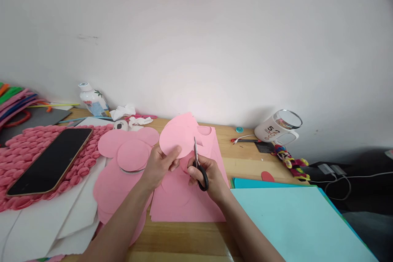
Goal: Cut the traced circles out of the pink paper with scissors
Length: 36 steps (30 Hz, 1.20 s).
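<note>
Between the thumb and fingers of my left hand (161,166) is a piece of pink paper (175,135) with a rounded outline, held up above the table. My right hand (208,174) grips black-handled scissors (202,178), their blades pointing up along the right edge of that paper. Beneath both hands lies a stack of pink paper sheets (196,204), with a round cutout showing near its top right. Several pink paper circles (133,155) are heaped to the left, close to my left forearm.
A black phone (52,161) rests on rows of pink curled paper pieces (27,143) at left. White sheets (39,229) lie below. Toward the wall stand a white bottle (93,100) and a tilted mug (272,127). Light blue paper (294,217) covers the right front.
</note>
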Each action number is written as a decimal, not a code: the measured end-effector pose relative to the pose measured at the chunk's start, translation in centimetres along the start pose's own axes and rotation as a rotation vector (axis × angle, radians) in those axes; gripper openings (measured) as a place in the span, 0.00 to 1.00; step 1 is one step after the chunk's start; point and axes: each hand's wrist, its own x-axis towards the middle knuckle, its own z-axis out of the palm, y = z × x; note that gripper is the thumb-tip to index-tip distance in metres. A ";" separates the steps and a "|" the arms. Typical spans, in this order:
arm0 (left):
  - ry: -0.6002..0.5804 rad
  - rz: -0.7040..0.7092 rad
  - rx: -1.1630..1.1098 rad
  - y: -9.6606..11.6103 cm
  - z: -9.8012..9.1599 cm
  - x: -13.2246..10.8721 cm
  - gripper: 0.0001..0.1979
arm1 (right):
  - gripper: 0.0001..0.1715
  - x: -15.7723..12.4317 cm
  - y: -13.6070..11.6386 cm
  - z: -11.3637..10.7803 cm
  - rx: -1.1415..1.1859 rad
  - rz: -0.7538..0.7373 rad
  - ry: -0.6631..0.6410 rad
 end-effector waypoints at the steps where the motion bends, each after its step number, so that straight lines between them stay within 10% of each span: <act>1: -0.013 -0.002 -0.002 0.0 0.0 0.0 0.15 | 0.17 0.0 0.1 0.0 -0.002 0.005 0.002; 36: -0.059 -0.049 0.121 0.3 0.4 -0.4 0.10 | 0.21 0.0 -0.4 0.3 0.067 -0.024 -0.004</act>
